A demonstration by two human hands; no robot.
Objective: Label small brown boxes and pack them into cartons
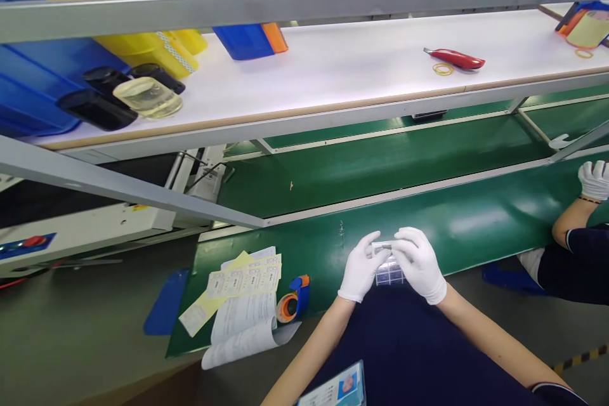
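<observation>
Both of my hands wear white gloves and meet over the near edge of the green belt [476, 216]. My left hand [360, 268] and my right hand [419, 263] are both closed on a small clear plastic packet [389, 271] with printed squares, held between them above my dark apron. A thin pale strip at the packet's top sits pinched between the fingertips of both hands.
Paper sheets and labels [245, 301] and a tape dispenser [294, 299] lie on the belt to my left. A white shelf [333, 70] above carries a red utility knife [455, 58], rubber bands, tape rolls [147, 96] and blue and yellow bins. A co-worker's gloved hand [594, 179] is at the right.
</observation>
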